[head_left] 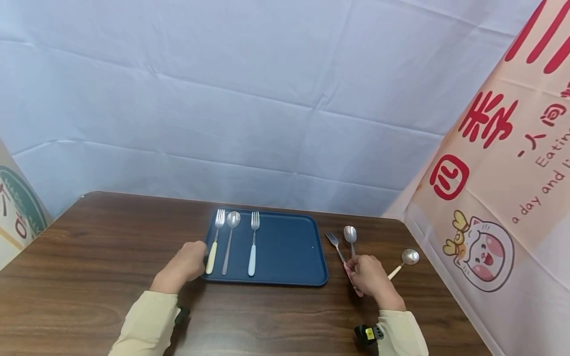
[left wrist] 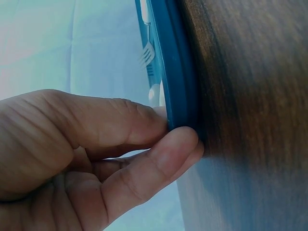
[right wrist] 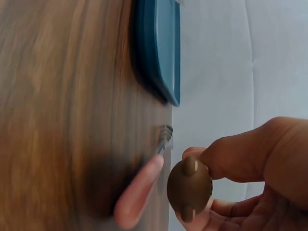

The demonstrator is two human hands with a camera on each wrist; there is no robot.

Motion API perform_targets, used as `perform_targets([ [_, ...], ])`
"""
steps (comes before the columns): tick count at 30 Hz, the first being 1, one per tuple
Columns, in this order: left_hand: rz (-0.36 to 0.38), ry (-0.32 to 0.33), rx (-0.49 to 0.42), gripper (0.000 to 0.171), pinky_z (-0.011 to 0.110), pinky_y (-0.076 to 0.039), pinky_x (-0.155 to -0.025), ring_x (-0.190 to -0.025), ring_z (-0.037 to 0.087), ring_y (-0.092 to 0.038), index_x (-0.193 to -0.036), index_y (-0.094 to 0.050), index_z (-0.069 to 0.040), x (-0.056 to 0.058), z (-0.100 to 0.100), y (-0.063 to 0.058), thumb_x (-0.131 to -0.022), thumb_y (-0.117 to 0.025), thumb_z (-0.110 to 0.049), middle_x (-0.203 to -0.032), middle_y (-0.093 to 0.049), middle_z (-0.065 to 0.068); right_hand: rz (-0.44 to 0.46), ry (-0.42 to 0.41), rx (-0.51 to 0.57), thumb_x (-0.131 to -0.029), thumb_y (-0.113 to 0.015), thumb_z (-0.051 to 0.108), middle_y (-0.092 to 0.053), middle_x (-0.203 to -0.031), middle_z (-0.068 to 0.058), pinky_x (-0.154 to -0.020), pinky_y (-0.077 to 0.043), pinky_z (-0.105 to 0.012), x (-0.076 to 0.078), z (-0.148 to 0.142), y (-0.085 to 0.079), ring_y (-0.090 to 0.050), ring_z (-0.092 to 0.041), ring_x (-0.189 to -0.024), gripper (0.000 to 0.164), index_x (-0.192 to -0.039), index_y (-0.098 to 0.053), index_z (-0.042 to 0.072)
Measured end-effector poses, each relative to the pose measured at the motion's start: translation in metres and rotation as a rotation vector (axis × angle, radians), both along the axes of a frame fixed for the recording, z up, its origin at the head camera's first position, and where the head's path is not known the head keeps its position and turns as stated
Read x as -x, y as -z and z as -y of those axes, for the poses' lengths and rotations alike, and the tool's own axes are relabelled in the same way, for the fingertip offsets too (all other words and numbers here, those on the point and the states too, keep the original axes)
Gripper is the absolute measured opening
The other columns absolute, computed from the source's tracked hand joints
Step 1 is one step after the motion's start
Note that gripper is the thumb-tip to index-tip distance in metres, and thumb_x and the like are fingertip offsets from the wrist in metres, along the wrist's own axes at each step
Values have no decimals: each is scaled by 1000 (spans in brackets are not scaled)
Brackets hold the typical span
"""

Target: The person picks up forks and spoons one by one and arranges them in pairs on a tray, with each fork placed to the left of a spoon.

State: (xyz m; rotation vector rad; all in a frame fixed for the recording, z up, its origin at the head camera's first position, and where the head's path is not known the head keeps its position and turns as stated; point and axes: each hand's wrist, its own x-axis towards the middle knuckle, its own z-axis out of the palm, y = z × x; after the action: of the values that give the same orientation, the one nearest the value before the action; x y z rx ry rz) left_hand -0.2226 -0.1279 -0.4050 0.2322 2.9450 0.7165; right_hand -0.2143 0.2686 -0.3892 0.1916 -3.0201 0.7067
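My left hand [head_left: 189, 259] pinches the left rim of a blue tray [head_left: 285, 247], thumb inside and fingers outside in the left wrist view. On the tray lie a yellow-handled fork [head_left: 214, 244], a slim metal spoon [head_left: 229, 242] and a light-blue-handled fork [head_left: 253, 247]. Right of the tray, my right hand [head_left: 371, 277] holds a spoon [head_left: 350, 233], its bowl pointing away from me. A brown rounded handle end [right wrist: 189, 187] with two small knobs shows between thumb and fingers in the right wrist view. Beside that hand, a pink-handled fork [right wrist: 139, 192] lies on the table.
A ladle-like spoon with a round bowl [head_left: 410, 256] and cream handle lies right of my right hand. The wooden table [head_left: 111, 247] ends at a pale cloth backdrop [head_left: 222, 123]. A printed banner [head_left: 498, 173] hangs along the right side.
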Motion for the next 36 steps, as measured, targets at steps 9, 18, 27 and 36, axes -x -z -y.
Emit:
perform_targets([
  [9,-1,-8,-12,29,27,-31,-49,-53,17,-33,-62,-38,-8,0,0,-1,-75,-45,16,-59,-29,3,-18,-44,33,-75,-57,-9,-44,-49,1,-43,-38,-27,4,25,4,-43,-11,-39,21,-93,-66,-3],
  [18,2,-13,-16,31,27,-30,-49,-53,16,-32,-61,-35,-10,1,0,0,-74,-45,17,-59,-27,2,-31,-86,69,-74,-59,-10,-47,-51,2,-49,-40,-27,7,51,11,-46,-11,-47,19,-91,-67,-4],
  [27,10,-28,-19,26,28,-33,-49,-53,17,-37,-64,-42,-6,2,-2,1,-76,-46,16,-59,-33,4,-34,-157,61,-75,-59,-7,-49,-58,2,-56,-41,-29,11,73,14,-47,-14,-58,20,-93,-68,-2],
  [36,-8,-21,-13,29,27,-33,-48,-52,16,-35,-61,-39,-8,0,-1,0,-75,-47,17,-58,-31,3,-57,-189,38,-73,-60,-6,-56,-73,-3,-70,-42,-36,16,88,18,-48,-23,-84,20,-89,-69,0],
])
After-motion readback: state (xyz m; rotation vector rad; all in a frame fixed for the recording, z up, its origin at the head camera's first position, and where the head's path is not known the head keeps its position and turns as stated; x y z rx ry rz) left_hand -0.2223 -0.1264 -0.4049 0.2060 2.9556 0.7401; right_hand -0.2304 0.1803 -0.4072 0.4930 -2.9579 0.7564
